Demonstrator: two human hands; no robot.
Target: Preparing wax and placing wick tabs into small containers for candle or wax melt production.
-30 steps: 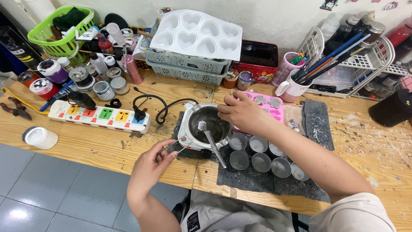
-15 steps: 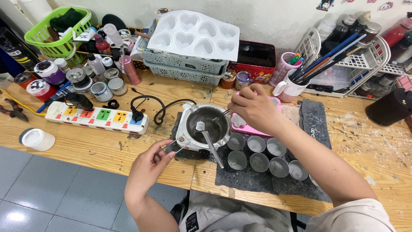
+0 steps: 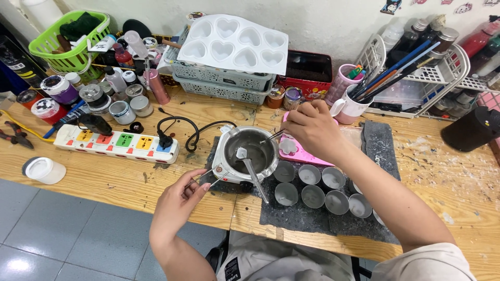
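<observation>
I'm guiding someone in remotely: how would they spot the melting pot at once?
Start at the dark mat on the wooden bench. At its left end sits the melting pot, beside small grey cups. It alone is white-bodied, with a spoon inside.

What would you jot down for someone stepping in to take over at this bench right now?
Left hand: holds a thin metal tool at the near-left edge of the small melting pot.
Right hand: over the pot's right rim, pinching another thin tool that dips toward the pot.
Things: a spoon rests in the pot, handle toward you. A pink tray lies beside the pot. Small metal cups stand on the dark mat, some with a pale layer inside.
Done: pot holds greyish liquid.
Left: I cannot tell how full the cups are, so check them.
</observation>
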